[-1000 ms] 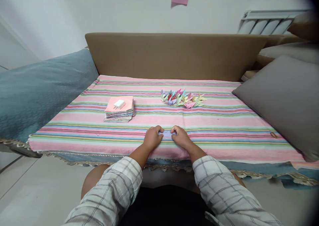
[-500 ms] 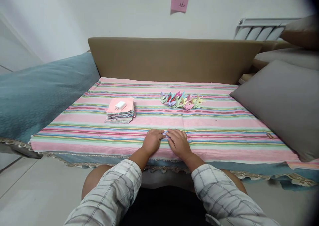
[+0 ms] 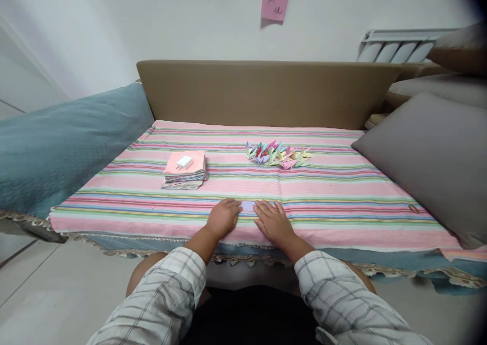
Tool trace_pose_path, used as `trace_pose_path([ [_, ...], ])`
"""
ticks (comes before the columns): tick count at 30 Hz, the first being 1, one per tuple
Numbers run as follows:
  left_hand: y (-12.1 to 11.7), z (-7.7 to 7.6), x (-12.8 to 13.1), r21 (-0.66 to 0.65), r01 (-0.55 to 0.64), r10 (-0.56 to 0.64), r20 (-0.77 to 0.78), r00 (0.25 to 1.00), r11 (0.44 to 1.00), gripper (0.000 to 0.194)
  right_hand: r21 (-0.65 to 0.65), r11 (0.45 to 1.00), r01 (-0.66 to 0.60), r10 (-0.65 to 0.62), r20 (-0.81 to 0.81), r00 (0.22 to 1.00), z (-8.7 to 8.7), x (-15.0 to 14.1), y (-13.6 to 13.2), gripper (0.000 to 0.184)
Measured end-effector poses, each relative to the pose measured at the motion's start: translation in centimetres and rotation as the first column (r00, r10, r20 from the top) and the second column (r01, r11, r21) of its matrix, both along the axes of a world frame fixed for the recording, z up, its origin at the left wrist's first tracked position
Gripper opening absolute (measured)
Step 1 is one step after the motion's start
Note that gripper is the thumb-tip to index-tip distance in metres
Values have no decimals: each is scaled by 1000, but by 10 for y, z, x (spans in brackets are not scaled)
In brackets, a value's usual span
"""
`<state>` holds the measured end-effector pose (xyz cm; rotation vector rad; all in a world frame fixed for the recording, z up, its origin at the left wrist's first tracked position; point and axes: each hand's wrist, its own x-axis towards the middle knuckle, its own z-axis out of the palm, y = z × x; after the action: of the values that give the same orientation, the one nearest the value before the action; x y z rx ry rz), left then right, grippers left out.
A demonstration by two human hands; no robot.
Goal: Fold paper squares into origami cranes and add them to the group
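Note:
A small piece of light purple paper (image 3: pixel 248 206) lies flat on the striped cloth, between my two hands. My left hand (image 3: pixel 222 219) is closed at its left edge, fingers drawn together with the thumb against the paper. My right hand (image 3: pixel 274 224) rests palm down on the right part of the paper, its fingers stretched out and slightly spread, covering that end. Beyond the hands sits a cluster of folded paper cranes (image 3: pixel 279 156) in several colours. To the left stands a stack of square paper (image 3: pixel 175 181), with a white charger plug (image 3: pixel 184 163) on top.
The pink striped cloth (image 3: pixel 335 188) covers the sofa seat in front of me. A brown backrest (image 3: pixel 266 94) closes off the far side. A grey cushion (image 3: pixel 429 162) leans at the right, near a small brownish object (image 3: pixel 414 209). A blue-covered armrest (image 3: pixel 76 137) rises at the left.
My left hand has slid left, away from the right hand, and more of the purple paper shows between them. The right hand has stayed nearly in place, its fingers flatter.

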<state>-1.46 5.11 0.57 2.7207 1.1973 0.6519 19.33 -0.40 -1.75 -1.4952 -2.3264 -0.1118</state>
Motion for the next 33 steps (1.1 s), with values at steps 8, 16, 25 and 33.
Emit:
trace_pose_path([
  [8, 8, 27, 37, -66, -51, 47, -58, 997, 997, 28, 20, 1000, 2, -1, -9, 1000, -1, 0, 1, 41],
  [16, 23, 29, 62, -174, -167, 137, -170, 976, 970, 12, 177, 978, 106, -98, -57, 994, -4, -3, -8, 34],
  [25, 16, 46, 64, -358, -232, 199, -127, 972, 904, 5, 42, 970, 238, -232, -113, 966, 1, -14, -17, 29],
  [33, 10, 41, 54, -596, -177, 314, 134, 940, 783, 14, -78, 929, 363, -369, -296, 881, 7, -24, -14, 25],
])
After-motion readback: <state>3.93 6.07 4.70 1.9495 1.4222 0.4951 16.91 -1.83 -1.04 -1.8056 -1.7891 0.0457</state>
